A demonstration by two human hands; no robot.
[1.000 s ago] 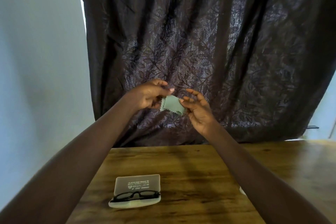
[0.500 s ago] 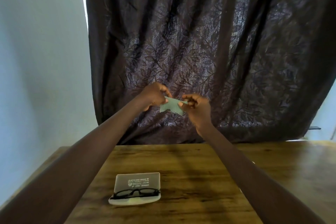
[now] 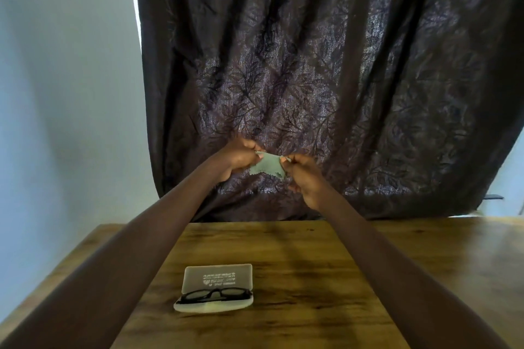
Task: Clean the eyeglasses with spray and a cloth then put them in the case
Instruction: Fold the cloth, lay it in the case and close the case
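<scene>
While a second ago the fingers were spread, both hands now pinch the green cloth (image 3: pixel 266 166) taut, left hand (image 3: pixel 241 157) and right hand (image 3: pixel 304 174) clamped on its corners above the bench (image 3: pixel 354 278). Eyeglasses (image 3: pixel 217 294) already lie in the open case (image 3: pixel 218 278), near-left; folding the cloth looks next.

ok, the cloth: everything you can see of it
The cloth is small, thin and pale green, soft like microfibre, with a zigzag-cut lower edge. It is held up in the air in front of the dark curtain, well above the table. The left hand pinches its upper left corner, the right hand its upper right; it hangs stretched between them, slightly creased. Nothing else touches it.
</scene>
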